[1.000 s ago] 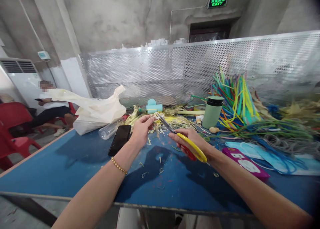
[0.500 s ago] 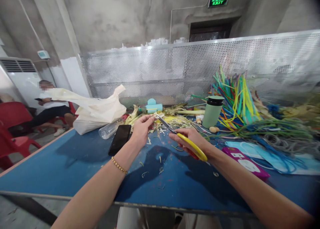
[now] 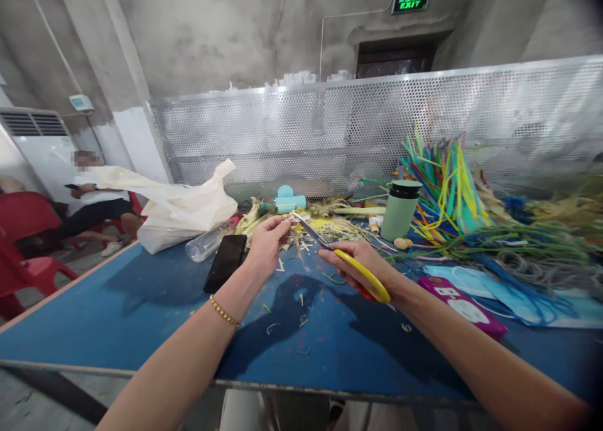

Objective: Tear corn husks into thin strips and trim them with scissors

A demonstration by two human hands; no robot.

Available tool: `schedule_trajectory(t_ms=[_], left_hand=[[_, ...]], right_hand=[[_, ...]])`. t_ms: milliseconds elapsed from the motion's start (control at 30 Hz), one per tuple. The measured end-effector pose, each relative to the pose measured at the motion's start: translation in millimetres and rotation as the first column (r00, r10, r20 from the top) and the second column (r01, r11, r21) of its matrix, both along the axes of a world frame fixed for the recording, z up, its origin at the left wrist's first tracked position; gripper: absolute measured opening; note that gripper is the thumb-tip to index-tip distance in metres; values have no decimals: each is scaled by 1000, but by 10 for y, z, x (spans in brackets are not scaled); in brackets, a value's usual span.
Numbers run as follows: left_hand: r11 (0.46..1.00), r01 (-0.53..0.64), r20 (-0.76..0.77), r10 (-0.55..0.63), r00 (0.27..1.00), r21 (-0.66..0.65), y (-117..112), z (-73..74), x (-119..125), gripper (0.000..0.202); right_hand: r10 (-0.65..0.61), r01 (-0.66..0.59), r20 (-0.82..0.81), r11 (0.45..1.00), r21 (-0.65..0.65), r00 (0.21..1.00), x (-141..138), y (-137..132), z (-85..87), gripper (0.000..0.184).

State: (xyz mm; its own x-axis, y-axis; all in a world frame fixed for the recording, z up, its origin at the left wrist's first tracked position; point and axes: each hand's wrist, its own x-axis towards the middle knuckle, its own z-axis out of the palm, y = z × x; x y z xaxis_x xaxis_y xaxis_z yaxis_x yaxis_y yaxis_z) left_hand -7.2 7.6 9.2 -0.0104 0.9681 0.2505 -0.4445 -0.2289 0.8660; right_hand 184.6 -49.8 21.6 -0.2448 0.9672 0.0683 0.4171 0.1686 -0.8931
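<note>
the scissors (image 3: 360,270) paired shiny metal blades with smooth plastic handles; the phone (image 3: 226,262) had a glossy face, the bag (image 3: 188,214) was creased, thin plastic, the perforated panel (image 3: 282,129) gleamed like bare metal, and the wall (image 3: 211,29) looked rough and matt

Moderate, diffuse light, apparently from above. Soft shadows across worktop (image 3: 94,330). Glare on perforated panel (image 3: 367,136), notably upper right. Exit sign (image 3: 411,1) glows green. Wide-angle stretch toward edges; right margin blurred, upper corner dark.
</note>
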Motion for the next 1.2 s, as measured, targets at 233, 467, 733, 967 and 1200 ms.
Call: schedule_trajectory(t_ms=[233,467,733,967,1200], left_hand=[[1000,4,21,-4,1000,-2,-15,14,4,27],[998,0,-205,11,979,55,-43,1,5,31],[959,282,-461,-251,851,0,-238,-27,176,52],[904,425,-490,-349,799,49,-240,-76,162,66],[894,447,-535,-359,765,40,-237,-85,180,62]], right_hand=[[-26,25,3,999,25,1000,-14,20,-60,44],[-312,322,-91,864,387,946,249,199,29,46],[-165,220,-233,946,236,958,321,178,71,61],[125,-97,-178,982,162,976,86,81,-13,52],[212,-175,-213,968,177,954,72,133,-54,46]])
